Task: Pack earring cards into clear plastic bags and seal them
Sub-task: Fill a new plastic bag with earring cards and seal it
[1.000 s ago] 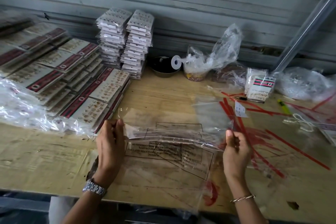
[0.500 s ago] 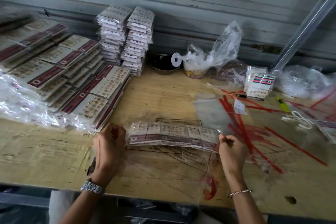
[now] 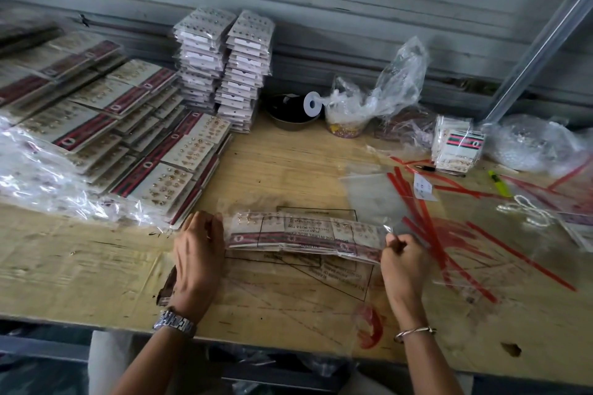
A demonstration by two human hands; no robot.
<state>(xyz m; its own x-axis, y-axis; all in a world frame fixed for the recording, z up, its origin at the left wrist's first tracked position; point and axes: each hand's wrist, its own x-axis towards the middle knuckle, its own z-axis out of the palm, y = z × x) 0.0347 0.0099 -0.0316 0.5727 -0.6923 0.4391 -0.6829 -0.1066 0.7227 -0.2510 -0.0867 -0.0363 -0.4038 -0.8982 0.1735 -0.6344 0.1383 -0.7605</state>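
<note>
Far left we've got packed earring cards [image 3: 106, 125] spread in overlapping rows under loose plastic, with two tall stacks of white-backed cards [image 3: 224, 67] behind them at the wall. Left hand [image 3: 197, 253] is curled around the left end of the bagged row of earring cards [image 3: 301, 236], which lies flat on the plywood bench [image 3: 80, 269], centre-front. The clear plastic bag [image 3: 321, 272] extends toward us with warning print showing through. Right hand [image 3: 402, 261] pinches the film at the right end — fingers closed on bag, not card. Handling call: cards are light and stiff-ish, film is thin, slippery and crinkly, studs could snag. We'd grip by the card edges through the plastic and keep it flat. Right of that: spare flat bags [image 3: 373, 196] and red peel strips [image 3: 426, 228] scattered — likely seal liners.
</note>
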